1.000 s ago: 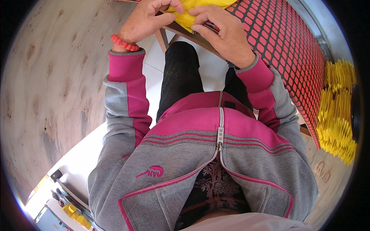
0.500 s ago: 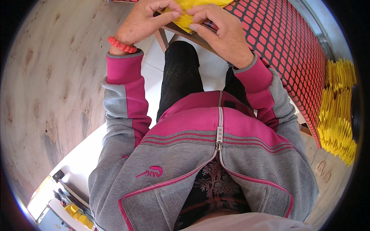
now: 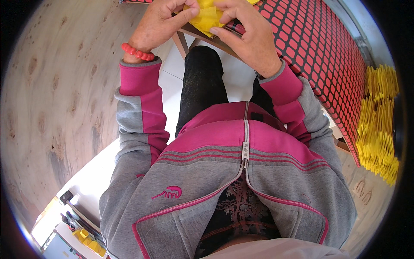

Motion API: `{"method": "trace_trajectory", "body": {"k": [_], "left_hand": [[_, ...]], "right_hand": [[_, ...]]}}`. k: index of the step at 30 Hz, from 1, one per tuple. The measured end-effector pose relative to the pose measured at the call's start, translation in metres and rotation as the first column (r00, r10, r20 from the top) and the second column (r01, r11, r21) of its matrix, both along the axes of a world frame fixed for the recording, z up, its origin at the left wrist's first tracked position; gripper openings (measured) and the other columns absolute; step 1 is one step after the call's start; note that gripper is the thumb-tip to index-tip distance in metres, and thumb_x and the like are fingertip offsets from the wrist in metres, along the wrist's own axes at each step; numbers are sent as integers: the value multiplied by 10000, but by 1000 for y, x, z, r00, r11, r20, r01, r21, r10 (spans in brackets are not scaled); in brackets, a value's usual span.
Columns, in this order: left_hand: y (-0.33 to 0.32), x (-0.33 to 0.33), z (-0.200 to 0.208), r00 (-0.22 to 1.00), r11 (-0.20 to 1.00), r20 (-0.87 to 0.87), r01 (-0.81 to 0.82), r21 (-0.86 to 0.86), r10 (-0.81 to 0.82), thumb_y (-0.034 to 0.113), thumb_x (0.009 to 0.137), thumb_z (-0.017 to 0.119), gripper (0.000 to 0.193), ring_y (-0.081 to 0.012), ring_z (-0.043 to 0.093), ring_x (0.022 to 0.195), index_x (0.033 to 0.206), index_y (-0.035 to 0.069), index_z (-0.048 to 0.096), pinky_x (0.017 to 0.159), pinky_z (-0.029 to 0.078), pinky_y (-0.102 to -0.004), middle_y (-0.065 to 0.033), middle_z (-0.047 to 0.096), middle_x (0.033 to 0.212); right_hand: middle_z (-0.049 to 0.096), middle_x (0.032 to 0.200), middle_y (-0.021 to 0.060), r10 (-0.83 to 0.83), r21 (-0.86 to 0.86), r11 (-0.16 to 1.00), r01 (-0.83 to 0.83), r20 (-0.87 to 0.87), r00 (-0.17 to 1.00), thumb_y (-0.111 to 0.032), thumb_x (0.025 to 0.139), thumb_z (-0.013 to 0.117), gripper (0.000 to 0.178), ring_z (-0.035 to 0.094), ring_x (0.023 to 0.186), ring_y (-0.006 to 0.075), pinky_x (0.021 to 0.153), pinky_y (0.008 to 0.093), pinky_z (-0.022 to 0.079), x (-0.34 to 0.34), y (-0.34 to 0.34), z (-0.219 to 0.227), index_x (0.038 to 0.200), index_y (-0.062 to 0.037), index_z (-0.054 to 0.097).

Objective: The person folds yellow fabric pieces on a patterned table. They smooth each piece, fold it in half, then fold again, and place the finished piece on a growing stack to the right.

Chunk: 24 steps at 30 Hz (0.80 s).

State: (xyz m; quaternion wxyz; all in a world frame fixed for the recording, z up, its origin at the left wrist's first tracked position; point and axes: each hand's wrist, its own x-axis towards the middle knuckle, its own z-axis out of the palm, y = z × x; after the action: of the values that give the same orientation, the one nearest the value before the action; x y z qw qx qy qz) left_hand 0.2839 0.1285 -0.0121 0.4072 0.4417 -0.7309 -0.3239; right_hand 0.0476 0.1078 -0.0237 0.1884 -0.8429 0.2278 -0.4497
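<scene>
The left grip (image 3: 166, 18) brings thumb and fingertips close together at the yellow sheet (image 3: 203, 19), up at the top of the frame; from where I stand I can't tell whether they pinch it. The right grip (image 3: 254, 38) has thumb and forefinger apart, with something dark (image 3: 236, 27) between; whether it's held, I can't tell. Keeping the left steady while the right smooths lightly would suit such thin-looking material. It lies at the tabletop's (image 3: 323, 47) near edge, so crumpling seems easy. More folded yellow pieces (image 3: 378, 136) stand at the right edge.
</scene>
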Motion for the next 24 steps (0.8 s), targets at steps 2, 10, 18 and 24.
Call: {"method": "trace_trajectory", "body": {"k": [2, 10, 18, 24], "left_hand": [[0, -1, -1, 1000, 1000, 0, -28, 5, 28, 99, 1005, 638, 96, -57, 479, 760, 932, 39, 624, 667, 420, -237, 49, 542, 821], [0, -7, -4, 994, 995, -50, -102, 8, 102, 94, 1017, 627, 82, -38, 468, 748, 954, 43, 611, 652, 413, -213, 64, 541, 831], [-2, -7, -13, 979, 999, -198, -47, 7, 47, 28, 1000, 620, 45, -31, 493, 774, 957, 39, 612, 687, 428, -205, 63, 558, 854], [-8, 1, -12, 998, 989, -59, 25, -145, -34, -16, 972, 606, 68, -64, 538, 777, 966, 17, 666, 706, 451, -234, 22, 601, 873]], "right_hand": [[692, 1108, 230, -4, -67, 998, 4, -5, 1000, -88, 806, 799, 240, 673, 1016, 365, 857, 398, 534, 1, -2, -2, 959, -5, 633], [682, 1146, 270, -3, -96, 995, 0, -28, 1000, -72, 836, 766, 165, 666, 1116, 402, 919, 425, 528, 1, 0, -1, 922, 0, 645], [693, 1045, 261, 28, -21, 999, -28, 19, 999, -52, 838, 756, 147, 667, 1121, 409, 900, 443, 519, 2, -1, 1, 885, -2, 627], [691, 977, 227, 28, -10, 1000, -28, 13, 1000, -53, 846, 750, 136, 669, 1126, 399, 897, 441, 518, 3, -2, 0, 874, -9, 624]]}}
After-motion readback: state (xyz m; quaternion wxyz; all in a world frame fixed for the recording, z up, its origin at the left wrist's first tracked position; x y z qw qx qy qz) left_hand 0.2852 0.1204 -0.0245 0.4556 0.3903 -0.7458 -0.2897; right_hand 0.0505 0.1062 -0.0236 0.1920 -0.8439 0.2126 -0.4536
